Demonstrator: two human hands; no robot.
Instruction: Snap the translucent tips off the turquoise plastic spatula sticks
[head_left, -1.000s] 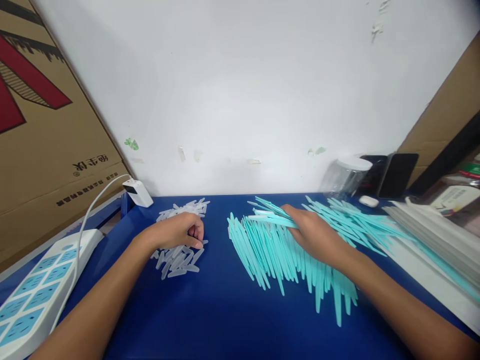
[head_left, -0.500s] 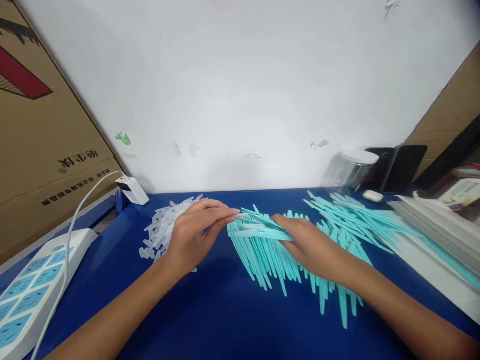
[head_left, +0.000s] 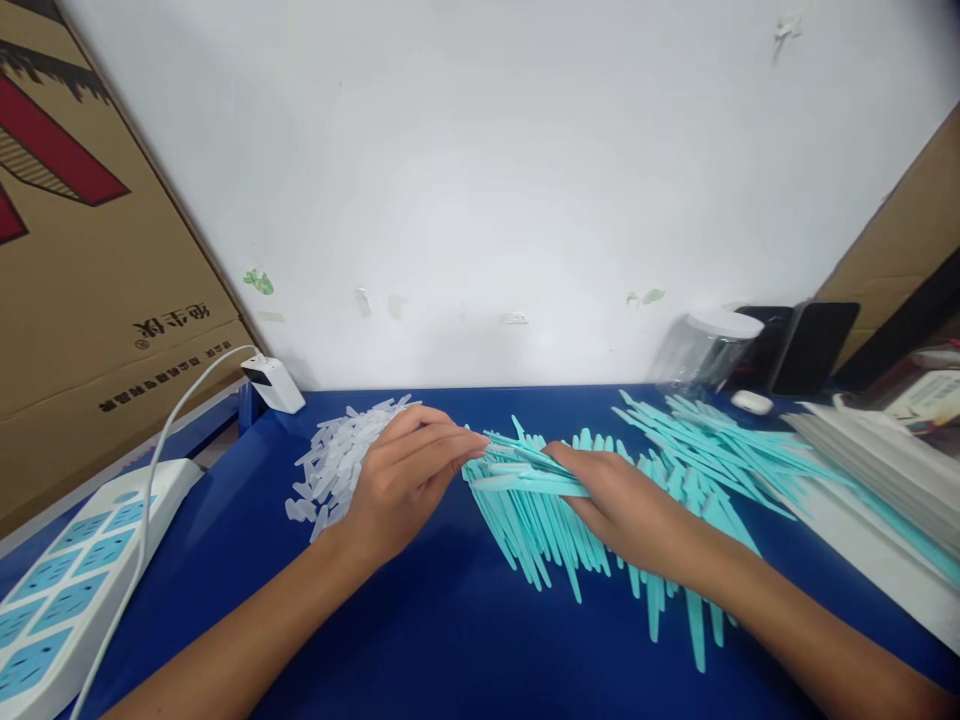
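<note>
My right hand (head_left: pixel 611 495) is closed around a bundle of thin, tapered turquoise plastic sticks (head_left: pixel 529 478), their tips pointing left. At those tips the fingers of my left hand (head_left: pixel 412 475) pinch together on what looks like a small translucent cap, mostly covered by the fingers. Behind and left of my left hand lies a heap of small translucent whitish caps (head_left: pixel 337 455). Below the held bundle, a row of turquoise sticks (head_left: pixel 544 540) is spread on the blue table (head_left: pixel 420 640). More turquoise sticks (head_left: pixel 705 445) lie in a loose pile beyond my right forearm.
A white power strip (head_left: pixel 82 570) and a small white charger (head_left: pixel 274 383) with a cable are at left, beside a cardboard box (head_left: pixel 97 300). Along the right stand a clear jar with a white lid (head_left: pixel 709 350), dark phones (head_left: pixel 814 345), a white earbud case (head_left: pixel 751 402) and stacked white sheets (head_left: pixel 877 475).
My left fingertips have closed in on the tips of the held sticks, covering more of the pale cap between them. My right hand keeps its grip; the whole view has shifted slightly.
</note>
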